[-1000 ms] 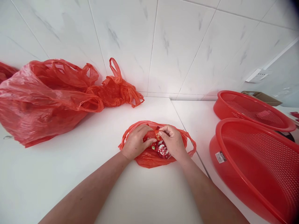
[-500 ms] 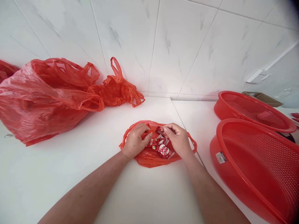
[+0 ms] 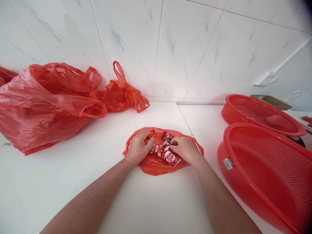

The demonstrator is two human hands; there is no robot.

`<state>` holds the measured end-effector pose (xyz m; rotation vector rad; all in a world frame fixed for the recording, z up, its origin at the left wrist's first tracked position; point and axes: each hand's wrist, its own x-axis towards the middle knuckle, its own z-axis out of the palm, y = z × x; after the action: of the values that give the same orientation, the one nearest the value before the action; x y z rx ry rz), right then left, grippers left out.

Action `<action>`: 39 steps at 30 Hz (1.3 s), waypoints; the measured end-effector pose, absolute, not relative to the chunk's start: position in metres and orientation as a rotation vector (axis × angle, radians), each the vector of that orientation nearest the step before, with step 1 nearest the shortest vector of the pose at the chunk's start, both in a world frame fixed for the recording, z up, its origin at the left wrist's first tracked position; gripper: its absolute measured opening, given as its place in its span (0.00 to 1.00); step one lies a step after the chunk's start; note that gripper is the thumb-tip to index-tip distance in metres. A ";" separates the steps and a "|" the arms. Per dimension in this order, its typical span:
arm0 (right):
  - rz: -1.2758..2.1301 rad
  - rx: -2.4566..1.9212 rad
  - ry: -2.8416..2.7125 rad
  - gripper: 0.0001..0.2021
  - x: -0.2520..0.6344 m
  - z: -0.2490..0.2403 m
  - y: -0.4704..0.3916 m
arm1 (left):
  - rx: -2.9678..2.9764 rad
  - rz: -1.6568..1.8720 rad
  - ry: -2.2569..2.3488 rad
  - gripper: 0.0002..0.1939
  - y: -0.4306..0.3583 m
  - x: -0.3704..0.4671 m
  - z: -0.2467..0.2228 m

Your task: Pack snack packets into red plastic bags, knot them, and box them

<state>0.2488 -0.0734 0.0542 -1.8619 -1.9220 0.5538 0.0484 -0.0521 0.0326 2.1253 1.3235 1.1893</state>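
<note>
A red plastic bag (image 3: pixel 156 167) lies spread on the white table with its mouth wide, holding several small snack packets. Among them are a red packet with white lettering (image 3: pixel 157 149), a dark red one with a round white print (image 3: pixel 171 157) and a darker one (image 3: pixel 167 136) behind. My left hand (image 3: pixel 140 146) reaches over the bag's left side, fingers curled inward and closed near the packets. From the right, my right hand (image 3: pixel 185 149) has its fingers drawn together at the packets, fingertips against the middle ones. What either hand pinches is hidden.
A large red plastic bag (image 3: pixel 46 107) and a smaller crumpled one (image 3: pixel 122 94) stand against the tiled wall (image 3: pixel 136 42) at left. Two red perforated baskets (image 3: pixel 255 182) fill the right side, with a cardboard box (image 3: pixel 275 102) behind. A seam crosses the table (image 3: pixel 73 182).
My right hand has lowered from a raised pinch onto the packets. The left hand has shifted slightly, showing more of the lettered packet. The whole view has moved a little.
</note>
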 end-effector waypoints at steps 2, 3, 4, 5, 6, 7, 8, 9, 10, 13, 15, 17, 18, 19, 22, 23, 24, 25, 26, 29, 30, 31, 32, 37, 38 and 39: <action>0.547 -1.883 -1.941 0.05 0.248 0.054 -0.074 | 2.126 1.198 1.318 0.06 -0.052 0.048 0.032; 0.545 -1.887 -1.938 0.05 0.247 0.054 -0.074 | 2.128 1.207 1.311 0.05 -0.052 0.048 0.032; 0.541 -1.887 -1.925 0.04 0.247 0.053 -0.073 | 2.129 1.217 1.301 0.05 -0.052 0.048 0.031; 0.536 -1.884 -1.906 0.04 0.247 0.052 -0.073 | 2.127 1.227 1.292 0.04 -0.052 0.048 0.031; 0.532 -1.883 -1.882 0.03 0.247 0.052 -0.073 | 2.122 1.237 1.288 0.04 -0.051 0.048 0.030; 0.528 -1.884 -1.857 0.02 0.247 0.051 -0.073 | 2.114 1.242 1.291 0.04 -0.051 0.048 0.029; 0.524 -1.887 -1.832 0.02 0.248 0.051 -0.072 | 2.098 1.243 1.304 0.04 -0.050 0.048 0.028; 0.518 -1.887 -1.808 0.03 0.248 0.051 -0.072 | 2.072 1.242 1.325 0.04 -0.050 0.048 0.027; 0.514 -1.882 -1.784 0.03 0.248 0.052 -0.072 | 2.041 1.239 1.350 0.04 -0.050 0.048 0.026; 0.542 -1.819 -1.738 0.04 0.247 0.056 -0.073 | 1.967 1.230 1.394 0.05 -0.049 0.048 0.024; 0.581 -1.779 -1.742 0.06 0.247 0.059 -0.074 | 1.977 1.235 1.382 0.07 -0.049 0.048 0.024; 0.596 -1.781 -1.757 0.06 0.247 0.060 -0.075 | 2.011 1.243 1.354 0.09 -0.048 0.047 0.025; 0.590 -1.789 -1.764 0.06 0.247 0.061 -0.075 | 2.031 1.241 1.340 0.09 -0.048 0.047 0.025; 0.583 -1.796 -1.767 0.05 0.247 0.061 -0.075 | 2.050 1.234 1.329 0.09 -0.048 0.047 0.025; 0.590 -1.799 -1.790 0.06 0.247 0.063 -0.076 | 2.117 1.182 1.294 0.09 -0.047 0.046 0.025; 0.597 -1.805 -1.796 0.06 0.247 0.063 -0.076 | 2.141 1.166 1.281 0.09 -0.047 0.046 0.026; 0.605 -1.814 -1.799 0.06 0.247 0.063 -0.076 | 2.163 1.157 1.267 0.09 -0.047 0.046 0.025; 0.611 -1.824 -1.802 0.06 0.247 0.063 -0.076 | 2.181 1.154 1.252 0.09 -0.047 0.046 0.025; 0.616 -1.830 -1.806 0.06 0.247 0.063 -0.076 | 2.197 1.155 1.238 0.10 -0.046 0.046 0.025; 0.617 -1.818 -1.836 0.06 0.247 0.060 -0.075 | 2.235 1.142 1.210 0.10 -0.046 0.046 0.024; 0.609 -1.803 -1.846 0.06 0.247 0.058 -0.075 | 2.244 1.133 1.213 0.10 -0.046 0.046 0.023; 0.602 -1.787 -1.851 0.07 0.247 0.056 -0.075 | 2.252 1.127 1.226 0.10 -0.046 0.046 0.023; 0.597 -1.772 -1.850 0.09 0.247 0.054 -0.074 | 2.258 1.120 1.244 0.11 -0.046 0.047 0.022; 0.543 -1.748 -1.814 0.10 0.245 0.054 -0.072 | 2.256 1.043 1.282 0.18 -0.047 0.049 0.021; 0.517 -1.754 -1.817 0.08 0.245 0.056 -0.072 | 2.251 1.032 1.284 0.18 -0.047 0.049 0.021; 0.504 -1.768 -1.822 0.06 0.244 0.058 -0.073 | 2.246 1.026 1.288 0.18 -0.047 0.049 0.022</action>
<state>0.2442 -0.0730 0.0582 -1.7684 -1.8219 0.5036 0.0492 -0.0471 0.0216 2.2455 1.2875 1.0263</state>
